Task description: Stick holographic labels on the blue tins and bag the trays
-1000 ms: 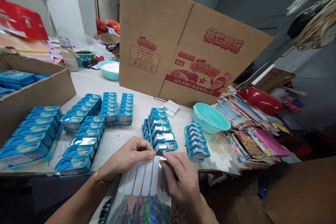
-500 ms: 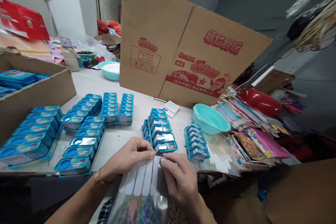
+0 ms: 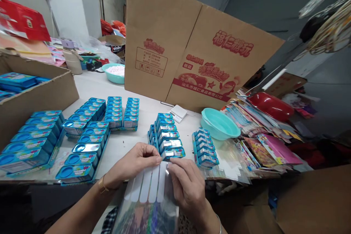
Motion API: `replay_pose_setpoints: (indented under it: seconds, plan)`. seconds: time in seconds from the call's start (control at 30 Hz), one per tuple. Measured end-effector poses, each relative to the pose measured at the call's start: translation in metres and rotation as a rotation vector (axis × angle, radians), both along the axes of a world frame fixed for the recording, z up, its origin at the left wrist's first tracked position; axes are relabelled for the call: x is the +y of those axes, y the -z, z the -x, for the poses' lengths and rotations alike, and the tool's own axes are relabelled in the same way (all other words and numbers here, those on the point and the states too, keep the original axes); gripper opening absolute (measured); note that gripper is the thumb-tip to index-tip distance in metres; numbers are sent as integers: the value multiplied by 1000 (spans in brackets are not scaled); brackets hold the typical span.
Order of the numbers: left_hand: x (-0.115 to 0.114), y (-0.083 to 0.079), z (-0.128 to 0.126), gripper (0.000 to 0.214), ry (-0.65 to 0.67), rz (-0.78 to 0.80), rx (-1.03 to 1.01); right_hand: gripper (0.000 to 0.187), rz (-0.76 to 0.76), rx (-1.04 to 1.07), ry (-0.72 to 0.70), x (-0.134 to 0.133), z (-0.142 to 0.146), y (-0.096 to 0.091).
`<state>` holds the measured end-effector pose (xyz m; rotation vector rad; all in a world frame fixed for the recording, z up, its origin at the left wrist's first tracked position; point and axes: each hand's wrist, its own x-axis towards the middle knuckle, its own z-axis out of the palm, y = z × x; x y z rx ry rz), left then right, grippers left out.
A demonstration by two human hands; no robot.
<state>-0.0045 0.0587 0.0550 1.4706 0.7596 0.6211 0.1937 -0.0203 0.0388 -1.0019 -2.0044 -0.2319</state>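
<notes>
At the table's front edge, my left hand pinches the top edge of a clear, shiny plastic sheet with thumb and fingertips. Long white round-ended strips lie in a row on its upper part. Along the sheet's right side, my right hand has its fingers bent and closed on the corner. Just beyond both hands stands a row of small blue tins with silvery tops. Another row of tins stands to the right of it.
More blue tins stand in rows at the left, beside an open carton of tins. A tall cardboard sheet rises behind a white scale. Turquoise bowls and piled packaging are at the right.
Both hands keep their hold on the plastic sheet and have barely moved. The view has shifted very slightly.
</notes>
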Motion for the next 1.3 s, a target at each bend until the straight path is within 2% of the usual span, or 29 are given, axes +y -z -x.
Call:
replay_pose_setpoints:
  seconds: [0.13, 0.23, 0.3, 0.37, 0.47, 0.5, 0.6, 0.63, 0.7, 0.87, 1.0, 1.17, 1.3]
  plan:
    - [14, 12, 7, 29, -61, -110, 164, 17, 93, 76, 8, -1, -2, -19]
    - [25, 23, 19, 20, -192, -346, 348, 15, 284, 205, 77, 9, -7, -40]
    - [28, 24, 27, 27, -210, -427, 374, 17, 441, 287, 94, 24, -10, -51]
    - [28, 19, 30, 51, -113, -385, 341, 20, 579, 361, 73, 43, -10, -58]
    - [28, 7, 26, 79, 82, -195, 248, 22, 683, 446, 33, 72, -8, -58]
    - [30, 4, 22, 77, 119, -136, 193, 22, 703, 461, 24, 81, -7, -57]
    - [46, 2, 9, 39, 120, -53, 31, 23, 758, 485, 9, 103, -6, -54]
    - [55, 3, 5, 37, 93, -57, 8, 23, 778, 494, 4, 110, -6, -53]
    - [74, 6, 0, 46, 38, -76, 11, 23, 814, 518, -7, 124, -5, -51]
    - [121, 13, 0, 49, -41, -128, 85, 25, 788, 476, 70, 163, -3, -38]
    - [146, 18, -2, 47, -109, -147, 154, 23, 735, 368, 171, 188, -3, -23]
    - [162, 33, -9, 45, -97, -66, 108, 18, 606, 266, 188, 202, -11, -12]
    - [166, 42, -12, 45, -89, -36, 103, 17, 647, 287, 187, 205, -17, -7]
